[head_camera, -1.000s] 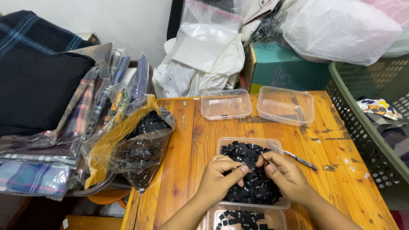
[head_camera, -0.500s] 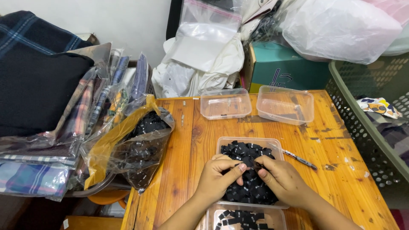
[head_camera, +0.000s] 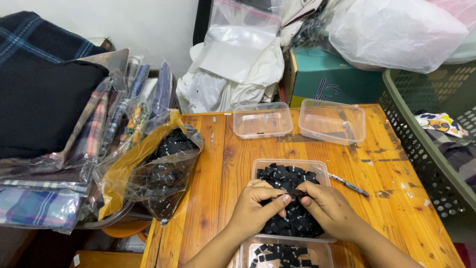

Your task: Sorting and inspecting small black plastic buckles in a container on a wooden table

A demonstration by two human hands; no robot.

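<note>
Pinching one small black piece [head_camera: 296, 192] between left hand [head_camera: 258, 208] and right hand [head_camera: 329, 211], both narrowed to fingertip grips that meet over the clear tub of black pieces [head_camera: 290, 206] at centre of the tabletop [head_camera: 208, 198].

Nearest, at 6 o'clock: second clear tub [head_camera: 285, 254], partly filled with the same black pieces, cut off by the frame edge.

Handling, as judged: pieces very light, thin, soft and flexible, like folded fabric tabs; not fragile, unlikely to slip, but prone to cling and lift in clumps. Best taken singly by an edge or fold, thumb against forefinger, with light pressure only. Tub thin-walled and light; likely to slide if pushed sideways.

At 3 o'clock of the tub: pen [head_camera: 348, 184], lying apart from the right hand.

At 9 o'clock: clear bag of black pieces [head_camera: 163, 173], slumped against stacked packaged cloth [head_camera: 54, 149].

At 12 o'clock, farther off: two empty clear tubs [head_camera: 263, 120] and [head_camera: 332, 121], side by side. Beyond, teal box [head_camera: 332, 74].

At 2 o'clock: green basket [head_camera: 421, 144].
</note>
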